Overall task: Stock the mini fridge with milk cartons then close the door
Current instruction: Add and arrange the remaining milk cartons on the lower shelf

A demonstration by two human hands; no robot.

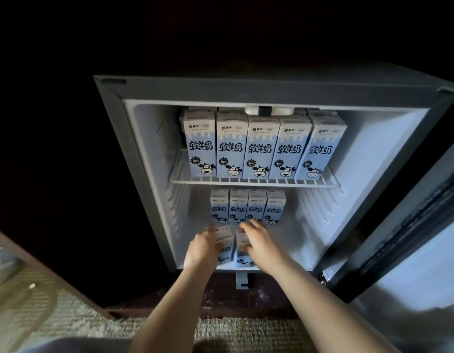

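Observation:
The mini fridge [134, 154] stands open, its door [409, 225] swung out to the right. Several blue-and-white milk cartons [259, 149] stand in a row on the wire shelf [246, 181]. Several more cartons [237, 207] line the back of the lower compartment. In front of them stand two cartons: my left hand [204, 247] grips the left carton [224, 248], and my right hand [261, 242] grips the right carton [242, 258]. Both cartons are upright on the fridge floor, close together.
Free floor space lies right of the two front cartons inside the fridge. A woven carpet [68, 324] covers the ground in front. A pale furniture edge [42, 271] runs diagonally at the left. The surroundings are dark.

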